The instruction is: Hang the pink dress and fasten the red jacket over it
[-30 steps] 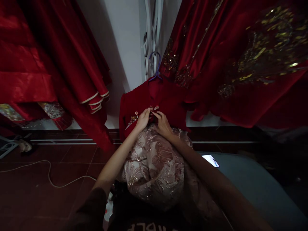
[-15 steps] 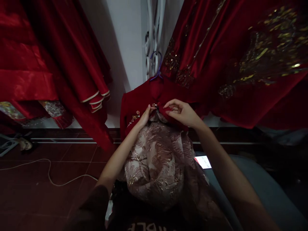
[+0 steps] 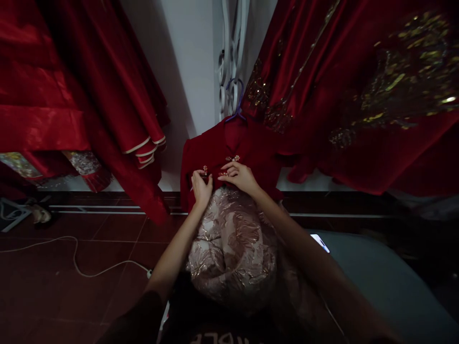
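A red jacket (image 3: 201, 148) hangs on a purple hanger (image 3: 237, 114), with a jewelled flower clasp (image 3: 232, 158) on its front. My right hand (image 3: 242, 177) pinches a second small jewelled clasp (image 3: 223, 175) just below that one. To its left, my left hand (image 3: 202, 188) is closed at the jacket front, its thumb and fingertips at a beaded flower ornament (image 3: 205, 168). The left fingers partly cover this ornament, and what they grip is hard to make out. Beneath both hands, a bunched pink-beige brocade fabric with metallic threads (image 3: 233, 239) lies on my lap.
Red garments (image 3: 118, 95) hang on the left, and red cloth with gold sequins (image 3: 405, 71) on the right. A lit phone (image 3: 320, 243) lies on a grey-green cushioned surface (image 3: 362, 258). A white cable (image 3: 75, 258) crosses the tiled floor near shoes (image 3: 41, 214).
My right hand has moved left and down, from the jacket's right edge to the lower clasp. My left hand has shifted left and down to the beaded ornament. The upper clasp is now uncovered.
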The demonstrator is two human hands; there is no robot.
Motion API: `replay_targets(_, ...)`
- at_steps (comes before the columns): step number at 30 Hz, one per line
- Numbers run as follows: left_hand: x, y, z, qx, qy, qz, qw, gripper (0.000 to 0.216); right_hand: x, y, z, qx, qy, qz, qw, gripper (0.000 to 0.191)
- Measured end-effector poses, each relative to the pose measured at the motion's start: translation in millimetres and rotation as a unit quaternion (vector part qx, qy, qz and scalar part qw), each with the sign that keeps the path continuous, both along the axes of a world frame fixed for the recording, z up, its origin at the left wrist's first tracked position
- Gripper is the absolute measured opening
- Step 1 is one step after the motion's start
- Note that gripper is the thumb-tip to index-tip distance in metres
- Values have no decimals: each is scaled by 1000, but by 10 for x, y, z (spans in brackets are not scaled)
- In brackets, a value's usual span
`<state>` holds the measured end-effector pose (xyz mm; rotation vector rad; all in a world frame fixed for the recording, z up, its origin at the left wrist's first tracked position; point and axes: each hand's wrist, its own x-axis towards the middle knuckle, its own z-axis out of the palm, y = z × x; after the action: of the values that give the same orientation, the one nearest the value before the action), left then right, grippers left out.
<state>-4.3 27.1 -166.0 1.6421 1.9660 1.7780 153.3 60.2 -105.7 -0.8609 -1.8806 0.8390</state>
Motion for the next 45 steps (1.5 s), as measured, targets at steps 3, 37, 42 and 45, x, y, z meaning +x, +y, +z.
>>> replay_targets(3,-50,73,-1,18,-34,-46,998,22,-169,103,-70,22,24,-21,999,33)
replay_targets(37,-324,78,324,-74,-44,-165,983,19,-431,129,-277,136,-18,-20,990,16)
replay_targets(42,-379,93,443,-84,48,-167,981,15,-450,149,-308,137,2,-20,990,14)
replay_targets(45,-409,84,493,-78,115,-166,976,15,-466,138,-307,124,16,-30,992,13)
